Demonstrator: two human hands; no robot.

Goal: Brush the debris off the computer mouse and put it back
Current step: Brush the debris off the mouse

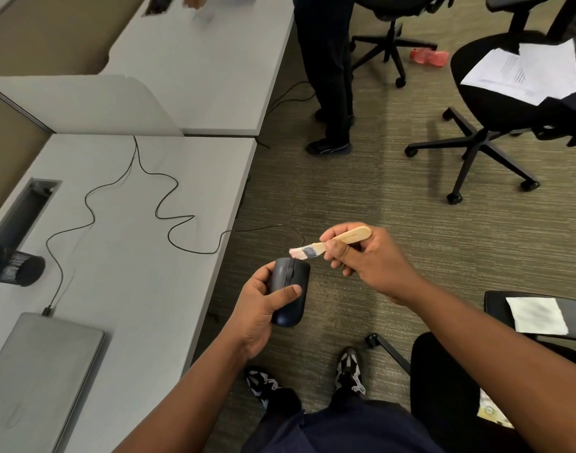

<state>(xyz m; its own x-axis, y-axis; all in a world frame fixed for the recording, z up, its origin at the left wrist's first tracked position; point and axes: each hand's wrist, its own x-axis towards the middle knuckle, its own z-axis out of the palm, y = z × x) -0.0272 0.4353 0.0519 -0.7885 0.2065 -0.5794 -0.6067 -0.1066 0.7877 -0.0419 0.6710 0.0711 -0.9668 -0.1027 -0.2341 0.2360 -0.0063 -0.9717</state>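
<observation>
— Where is the mouse point(290, 291) being held?
— Over the carpet beside the desk point(143, 273), gripped by the left hand point(259, 317), thumb across it.
— And the brush point(332, 245)?
— Pinched in the right hand point(371, 259) fingers point(337, 253), bristles touching the mouse's front.

Matt dark plastic mouse point(290, 289); pale wooden brush point(332, 245) with a metal ferrule.

Left hand point(263, 308) holds the mouse point(290, 291) out over the carpet point(345, 197), just right of the desk point(133, 273). Right hand point(368, 259) brings the brush point(332, 243) to its front end. Laptop point(38, 371) and cable point(130, 204) on the desk.
</observation>
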